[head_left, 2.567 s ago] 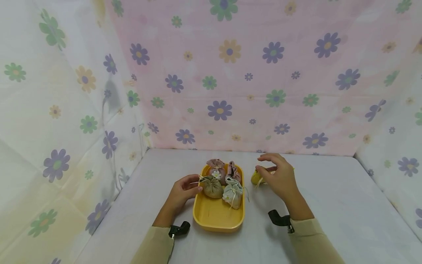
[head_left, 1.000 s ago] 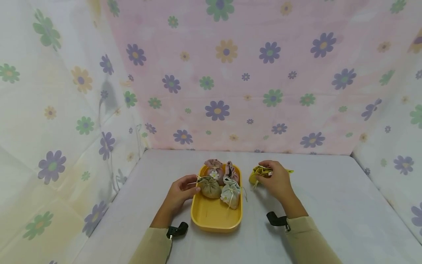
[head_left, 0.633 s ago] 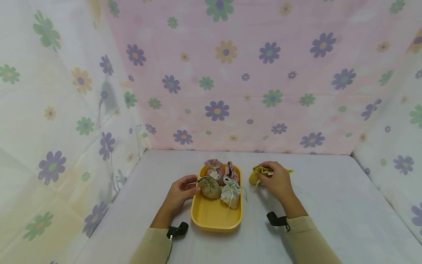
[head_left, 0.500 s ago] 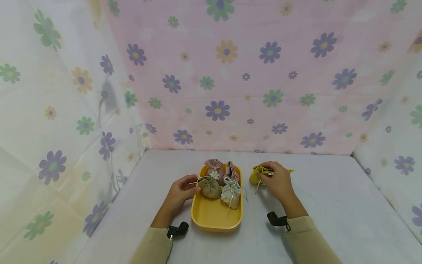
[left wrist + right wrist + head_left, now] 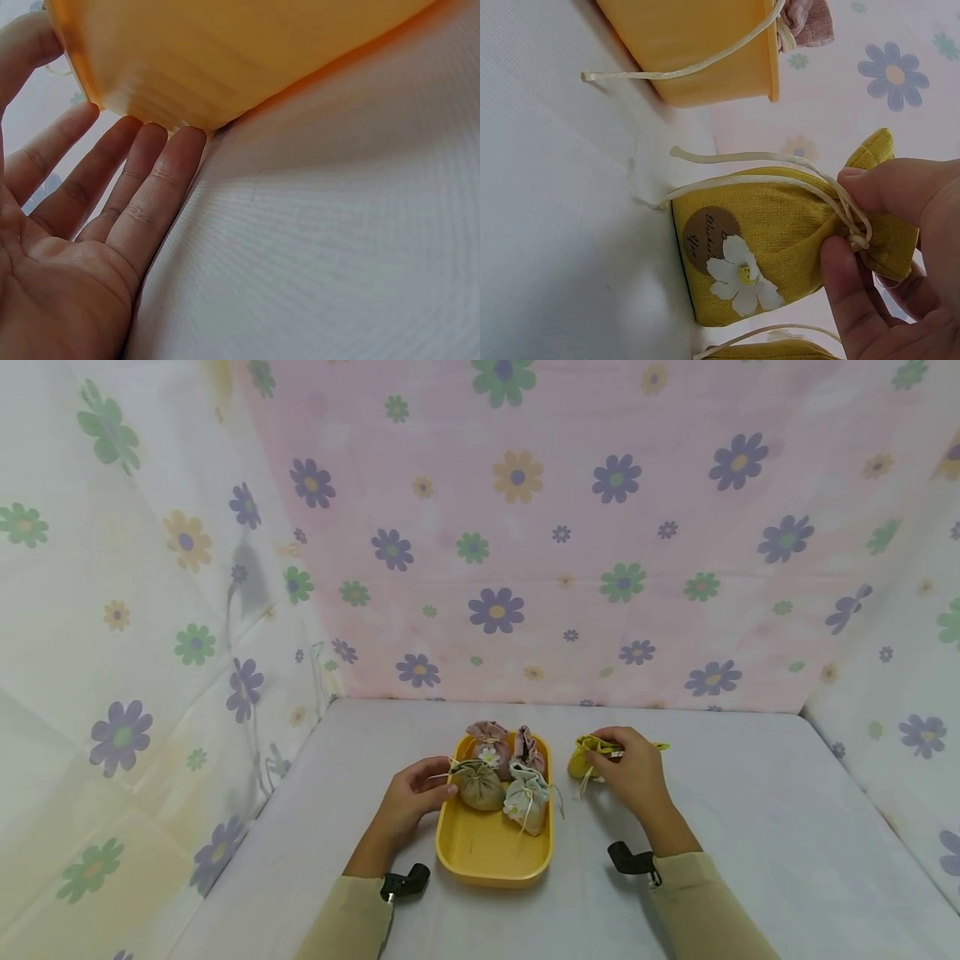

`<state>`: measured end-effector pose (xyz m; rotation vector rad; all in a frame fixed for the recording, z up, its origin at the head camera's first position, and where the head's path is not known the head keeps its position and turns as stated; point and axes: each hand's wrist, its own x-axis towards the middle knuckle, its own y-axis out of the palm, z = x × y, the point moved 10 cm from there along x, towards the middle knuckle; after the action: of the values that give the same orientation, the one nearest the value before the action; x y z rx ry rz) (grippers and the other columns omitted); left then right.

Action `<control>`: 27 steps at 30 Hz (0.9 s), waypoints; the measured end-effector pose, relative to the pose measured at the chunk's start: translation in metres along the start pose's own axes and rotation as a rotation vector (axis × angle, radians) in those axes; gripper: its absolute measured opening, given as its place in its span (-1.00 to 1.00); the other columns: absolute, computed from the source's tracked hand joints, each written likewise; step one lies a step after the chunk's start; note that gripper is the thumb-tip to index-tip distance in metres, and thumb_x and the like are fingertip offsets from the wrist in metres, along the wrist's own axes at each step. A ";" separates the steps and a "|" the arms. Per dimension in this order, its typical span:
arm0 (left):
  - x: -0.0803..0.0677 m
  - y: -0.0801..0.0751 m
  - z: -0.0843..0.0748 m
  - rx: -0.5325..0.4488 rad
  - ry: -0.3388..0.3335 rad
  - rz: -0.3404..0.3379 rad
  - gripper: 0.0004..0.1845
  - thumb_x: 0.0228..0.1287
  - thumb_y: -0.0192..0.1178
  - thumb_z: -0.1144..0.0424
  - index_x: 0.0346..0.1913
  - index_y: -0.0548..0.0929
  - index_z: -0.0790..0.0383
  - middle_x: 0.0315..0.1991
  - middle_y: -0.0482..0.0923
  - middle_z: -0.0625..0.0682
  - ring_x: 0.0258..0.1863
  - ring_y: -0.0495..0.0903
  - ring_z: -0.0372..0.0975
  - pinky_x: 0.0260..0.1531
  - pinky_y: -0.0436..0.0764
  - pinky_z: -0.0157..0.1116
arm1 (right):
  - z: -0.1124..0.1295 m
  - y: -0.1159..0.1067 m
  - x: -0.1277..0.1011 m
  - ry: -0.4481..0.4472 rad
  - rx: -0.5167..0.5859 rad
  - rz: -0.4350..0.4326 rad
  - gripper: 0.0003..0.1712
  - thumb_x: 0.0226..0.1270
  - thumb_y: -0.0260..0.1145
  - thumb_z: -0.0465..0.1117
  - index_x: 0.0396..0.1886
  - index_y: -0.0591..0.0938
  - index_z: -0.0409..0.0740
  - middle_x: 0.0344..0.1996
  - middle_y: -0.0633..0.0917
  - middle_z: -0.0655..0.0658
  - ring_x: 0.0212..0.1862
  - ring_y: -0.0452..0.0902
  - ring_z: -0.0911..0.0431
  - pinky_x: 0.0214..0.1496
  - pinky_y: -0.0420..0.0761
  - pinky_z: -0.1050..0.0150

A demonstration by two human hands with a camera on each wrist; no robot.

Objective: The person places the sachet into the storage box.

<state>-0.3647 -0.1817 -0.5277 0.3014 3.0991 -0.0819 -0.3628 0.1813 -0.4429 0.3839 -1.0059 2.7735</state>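
Note:
My right hand (image 5: 633, 768) pinches the gathered neck of a yellow drawstring pouch (image 5: 757, 225) between thumb and fingers. A white fabric flower, a round brown label and cream cords show on the pouch, whose base meets the white tabletop. To its left, a yellow plastic tray (image 5: 495, 856) holds several drawstring pouches: an olive one (image 5: 482, 787), a pale grey one (image 5: 527, 802) and pinkish ones (image 5: 491, 752) behind. My left hand (image 5: 412, 793) rests at the tray's left side, its nearly straight fingertips touching the outer wall in the left wrist view.
Part of another yellow pouch (image 5: 772, 351) lies beside the pinched one, mostly hidden behind my right hand in the head view. The white tabletop (image 5: 787, 860) is bounded by a pink flowered cloth (image 5: 555, 635) behind and pale flowered cloths at both sides.
The right hand came down slightly from above the yellow pouch and now pinches its neck. Over the last second both hands and the tray have stayed nearly still.

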 end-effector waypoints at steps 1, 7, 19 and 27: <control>0.000 0.000 0.000 0.002 0.000 -0.001 -0.38 0.14 0.57 0.07 0.27 0.61 0.04 0.28 0.60 0.05 0.26 0.62 -0.07 0.06 0.76 -0.17 | 0.000 0.000 0.000 -0.002 0.001 -0.003 -0.64 0.31 0.52 -0.16 0.05 0.71 -0.14 0.04 0.72 -0.16 0.08 0.67 -0.06 0.04 0.77 0.01; -0.001 0.000 -0.001 0.004 -0.002 -0.006 -0.37 0.14 0.57 0.07 0.27 0.61 0.04 0.28 0.60 0.05 0.26 0.62 -0.06 0.06 0.76 -0.17 | 0.003 -0.001 -0.001 -0.009 0.001 -0.004 -0.66 0.31 0.52 -0.16 0.04 0.72 -0.13 0.02 0.72 -0.15 0.07 0.68 -0.05 0.03 0.78 0.03; -0.002 0.000 -0.002 0.007 -0.006 -0.009 -0.37 0.13 0.57 0.07 0.28 0.61 0.04 0.28 0.60 0.05 0.26 0.62 -0.07 0.06 0.75 -0.17 | 0.009 -0.004 -0.002 -0.016 0.002 0.000 -0.67 0.32 0.51 -0.15 0.04 0.72 -0.12 0.00 0.73 -0.14 0.03 0.69 -0.02 0.00 0.78 0.05; -0.001 0.001 -0.002 0.004 -0.005 -0.007 -0.37 0.13 0.57 0.06 0.27 0.62 0.04 0.27 0.60 0.05 0.25 0.62 -0.07 0.06 0.76 -0.17 | 0.013 -0.007 -0.002 -0.021 -0.010 -0.006 -0.70 0.34 0.50 -0.14 0.02 0.71 -0.10 -0.02 0.72 -0.11 0.01 0.68 -0.01 -0.01 0.79 0.08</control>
<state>-0.3631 -0.1811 -0.5258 0.2904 3.0953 -0.0893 -0.3569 0.1785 -0.4296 0.4146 -1.0205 2.7638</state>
